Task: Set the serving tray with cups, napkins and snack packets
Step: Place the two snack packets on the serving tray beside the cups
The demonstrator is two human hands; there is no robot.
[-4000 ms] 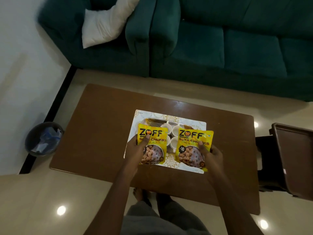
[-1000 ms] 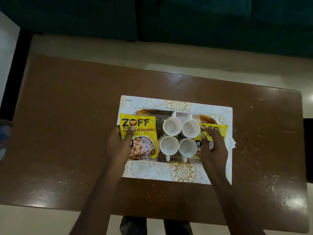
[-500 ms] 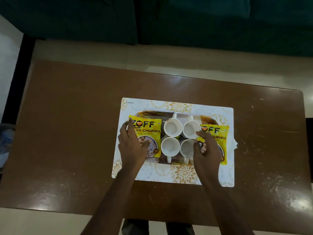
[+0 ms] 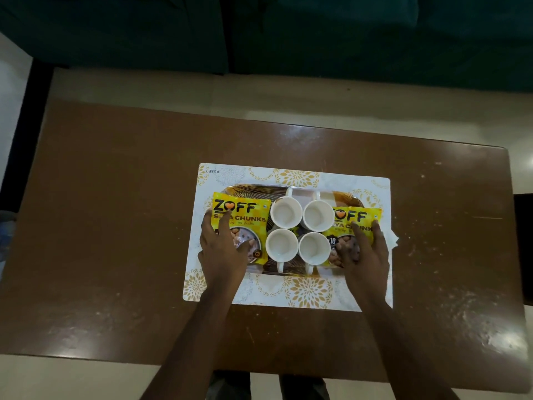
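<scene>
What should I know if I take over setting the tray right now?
Left hand: flat on the left snack packet, fingers spread, not gripping.
Right hand: flat on the right snack packet, also not gripping.
Things: four white cups stand upright in a square in the middle of the tray, a packet lying on each side. The tray sits on a placemat on the brown table. Something white, maybe a napkin, peeks out past the mat's right edge.
Done: cups and packets are on.
Left: lift both hands away, then sort out the napkins.
</scene>
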